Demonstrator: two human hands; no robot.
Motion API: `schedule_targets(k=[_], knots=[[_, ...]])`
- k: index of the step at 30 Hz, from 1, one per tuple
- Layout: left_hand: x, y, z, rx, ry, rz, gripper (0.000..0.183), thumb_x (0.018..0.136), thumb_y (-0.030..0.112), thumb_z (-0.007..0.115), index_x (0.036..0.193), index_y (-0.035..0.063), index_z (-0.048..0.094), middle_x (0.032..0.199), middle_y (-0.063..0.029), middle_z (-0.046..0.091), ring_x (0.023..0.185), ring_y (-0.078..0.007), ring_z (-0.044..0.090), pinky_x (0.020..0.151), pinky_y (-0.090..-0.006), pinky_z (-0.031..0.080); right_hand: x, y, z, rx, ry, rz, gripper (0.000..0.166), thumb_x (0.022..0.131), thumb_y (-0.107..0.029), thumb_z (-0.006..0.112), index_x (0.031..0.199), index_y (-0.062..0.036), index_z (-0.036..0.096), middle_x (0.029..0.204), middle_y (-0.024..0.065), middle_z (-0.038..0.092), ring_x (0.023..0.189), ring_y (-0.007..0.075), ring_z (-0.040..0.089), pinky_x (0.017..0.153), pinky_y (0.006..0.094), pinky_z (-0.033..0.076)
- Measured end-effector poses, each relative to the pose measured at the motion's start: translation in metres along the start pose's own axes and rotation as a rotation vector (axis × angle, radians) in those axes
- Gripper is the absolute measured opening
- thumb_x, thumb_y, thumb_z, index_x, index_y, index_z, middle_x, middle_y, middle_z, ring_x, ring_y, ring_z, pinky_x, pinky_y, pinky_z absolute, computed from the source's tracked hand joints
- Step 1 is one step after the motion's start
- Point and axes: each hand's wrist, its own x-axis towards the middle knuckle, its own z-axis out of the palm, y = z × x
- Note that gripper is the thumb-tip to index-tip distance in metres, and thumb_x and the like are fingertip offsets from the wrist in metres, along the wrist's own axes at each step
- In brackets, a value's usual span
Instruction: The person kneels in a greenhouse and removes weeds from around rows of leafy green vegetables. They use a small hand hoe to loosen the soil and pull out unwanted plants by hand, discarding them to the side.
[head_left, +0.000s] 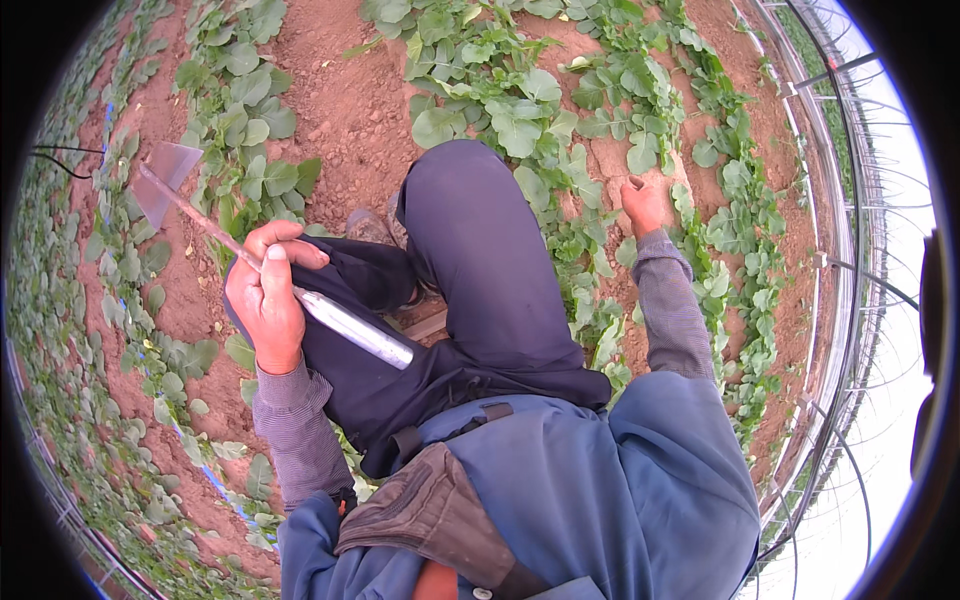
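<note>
My left hand (266, 292) grips the thin shaft of a hand hoe across my bent left knee. Its flat, thin blade (166, 180) is raised at the far left, over the leafy plants. The pale metal tube handle (358, 330) of the hoe lies above my left thigh. My right hand (645, 204) reaches down to the right, near a row of green leafy plants (592, 195). Its fingers are curled and partly hidden, so whether they hold anything is unclear.
Rows of leafy crop (255, 112) run on both sides with bare reddish soil (337, 82) between them. A blue line (217, 484) follows a left row. Curved greenhouse framing (844, 262) borders the right. My shoes (371, 225) stand between rows.
</note>
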Motion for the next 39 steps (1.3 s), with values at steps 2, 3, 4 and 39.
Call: schedule_targets(k=[2, 3, 4, 39], knots=[[-0.002, -0.001, 0.000, -0.074, -0.021, 0.010, 0.033, 0.101, 0.019, 0.044, 0.097, -0.0090, 0.062, 0.074, -0.0128, 0.067, 0.071, -0.0207, 0.066, 0.072, -0.0330, 0.053, -0.021, -0.017, -0.015, 0.033, 0.068, -0.148, 0.048, 0.082, -0.019, 0.061, 0.127, -0.0030, 0.065, 0.106, 0.0130, 0.073, 0.093, 0.0195, 0.068, 0.088, 0.0318, 0.051], [-0.003, -0.001, -0.004, -0.149, -0.012, -0.029, 0.034, 0.102, 0.020, 0.045, 0.099, -0.0094, 0.061, 0.074, -0.0137, 0.066, 0.070, -0.0210, 0.065, 0.071, -0.0315, 0.053, -0.029, -0.024, -0.019, 0.051, 0.101, -0.223, 0.046, 0.082, -0.017, 0.059, 0.126, -0.0030, 0.065, 0.107, 0.0130, 0.073, 0.093, 0.0185, 0.068, 0.087, 0.0315, 0.051], [-0.004, 0.000, -0.008, -0.163, 0.016, -0.039, 0.034, 0.102, 0.021, 0.045, 0.101, -0.0096, 0.060, 0.074, -0.0142, 0.066, 0.070, -0.0211, 0.065, 0.070, -0.0308, 0.053, -0.038, -0.032, -0.020, 0.110, -0.037, -0.244, 0.045, 0.083, -0.017, 0.058, 0.126, -0.0045, 0.065, 0.110, 0.0133, 0.072, 0.096, 0.0211, 0.068, 0.089, 0.0332, 0.051], [-0.024, -0.006, -0.044, -0.019, 0.304, -0.025, 0.035, 0.101, 0.025, 0.046, 0.103, -0.0099, 0.054, 0.072, -0.0139, 0.060, 0.072, -0.0234, 0.061, 0.073, -0.0332, 0.051, 0.048, -0.197, 0.108, -0.072, -0.777, -0.706, 0.058, 0.084, -0.001, 0.042, 0.141, -0.0086, 0.051, 0.140, 0.0153, 0.056, 0.131, 0.0284, 0.052, 0.109, 0.0356, 0.041]])
